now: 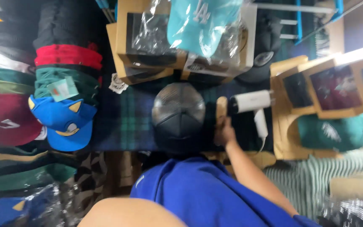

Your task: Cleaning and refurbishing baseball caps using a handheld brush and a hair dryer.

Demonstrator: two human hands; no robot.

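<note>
Reaching right hand (224,133), seemingly gripping a wooden brush (221,110) beside black cap (179,117).

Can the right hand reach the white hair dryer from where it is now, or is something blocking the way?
Probably yes. The right hand rests by a pale wooden piece, and the white hair dryer lies just beside it on the plaid cloth. Nothing stands between them; the dark cap is on the other side.

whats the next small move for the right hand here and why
Probably lift the wooden brush onto the dark cap. The right hand grips the brush upright just beside the cap, apart from it, with the white hair dryer lying untouched on its other side.
</note>
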